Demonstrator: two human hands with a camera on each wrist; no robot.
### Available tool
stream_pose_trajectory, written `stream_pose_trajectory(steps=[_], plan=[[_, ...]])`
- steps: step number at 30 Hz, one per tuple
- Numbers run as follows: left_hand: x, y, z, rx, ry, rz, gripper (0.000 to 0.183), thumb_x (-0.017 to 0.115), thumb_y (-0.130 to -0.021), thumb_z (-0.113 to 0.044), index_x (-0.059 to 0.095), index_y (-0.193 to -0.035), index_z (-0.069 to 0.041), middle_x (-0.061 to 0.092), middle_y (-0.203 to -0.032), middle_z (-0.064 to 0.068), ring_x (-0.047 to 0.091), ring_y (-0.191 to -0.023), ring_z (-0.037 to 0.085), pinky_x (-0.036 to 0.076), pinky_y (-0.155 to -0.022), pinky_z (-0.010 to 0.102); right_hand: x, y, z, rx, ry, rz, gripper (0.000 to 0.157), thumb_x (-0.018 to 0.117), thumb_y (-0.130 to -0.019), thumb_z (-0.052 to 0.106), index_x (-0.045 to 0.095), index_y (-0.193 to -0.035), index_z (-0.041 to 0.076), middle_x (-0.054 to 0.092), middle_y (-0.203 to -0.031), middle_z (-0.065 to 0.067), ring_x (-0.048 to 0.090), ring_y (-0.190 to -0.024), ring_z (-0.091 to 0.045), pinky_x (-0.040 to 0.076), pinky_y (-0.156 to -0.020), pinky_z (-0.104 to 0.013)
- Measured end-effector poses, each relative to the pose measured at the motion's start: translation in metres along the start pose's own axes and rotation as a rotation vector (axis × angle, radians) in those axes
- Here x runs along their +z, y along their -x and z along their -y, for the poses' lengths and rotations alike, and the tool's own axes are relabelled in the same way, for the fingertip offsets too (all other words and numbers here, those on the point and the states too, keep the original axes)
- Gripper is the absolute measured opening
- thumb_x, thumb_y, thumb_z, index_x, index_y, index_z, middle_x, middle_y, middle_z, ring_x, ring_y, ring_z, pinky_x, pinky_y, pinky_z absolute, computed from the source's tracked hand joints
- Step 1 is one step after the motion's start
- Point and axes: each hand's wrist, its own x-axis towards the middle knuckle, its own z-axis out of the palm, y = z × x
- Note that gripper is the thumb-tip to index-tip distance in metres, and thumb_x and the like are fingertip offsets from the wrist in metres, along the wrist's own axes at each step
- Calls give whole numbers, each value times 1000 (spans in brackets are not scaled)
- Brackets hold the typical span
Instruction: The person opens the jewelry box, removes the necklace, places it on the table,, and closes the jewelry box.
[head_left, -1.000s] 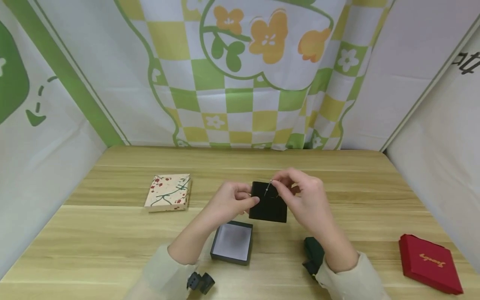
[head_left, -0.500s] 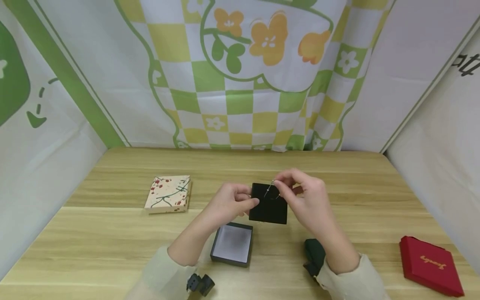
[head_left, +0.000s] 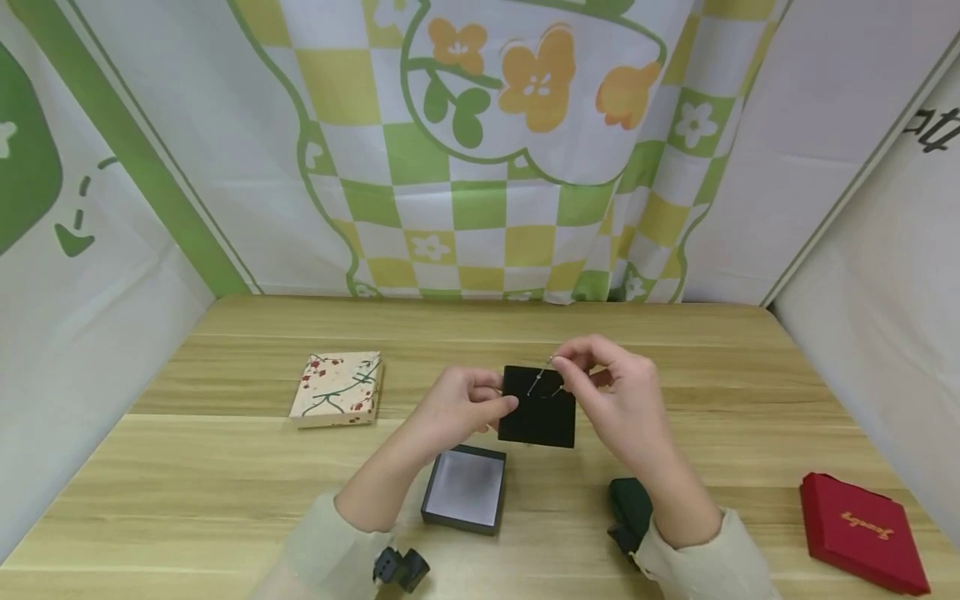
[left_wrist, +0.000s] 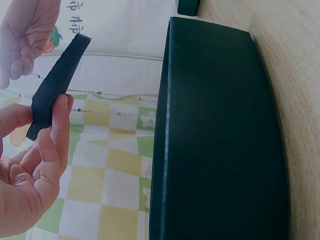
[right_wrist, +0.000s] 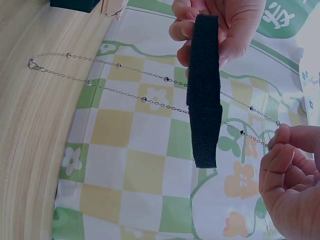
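My left hand pinches a thin black square pad by its left edge, held up above the table. A fine silver bead-chain necklace runs through the pad. Fingertips of my right hand pinch the chain at the pad's upper right, where short lengths cross its face. Seen edge-on in the right wrist view, the pad has two strands passing it; they hang down behind to a clasp. Below the left hand lies an open dark green box with a pale inside.
A cream floral box lies at the back left of the wooden table. On the right is a red box with gold lettering. A dark green object is partly hidden under my right forearm. Patterned cloth hangs behind.
My right hand has shifted slightly to the right with the chain, so a bit more of it shows over the pad. The left hand and pad stay almost in place.
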Motion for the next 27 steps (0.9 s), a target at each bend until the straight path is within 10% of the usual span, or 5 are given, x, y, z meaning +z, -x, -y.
stream_pose_trajectory(steps=[27], plan=[[-1, 0, 1, 11, 4, 23, 39, 65, -93, -16, 62, -125, 8, 68, -65, 0, 66, -71, 18, 55, -72, 29, -2, 0, 4, 4, -192, -63, 1, 69, -88, -4, 70, -89, -4, 63, -69, -8, 57, -62, -4, 49, -56, -17]])
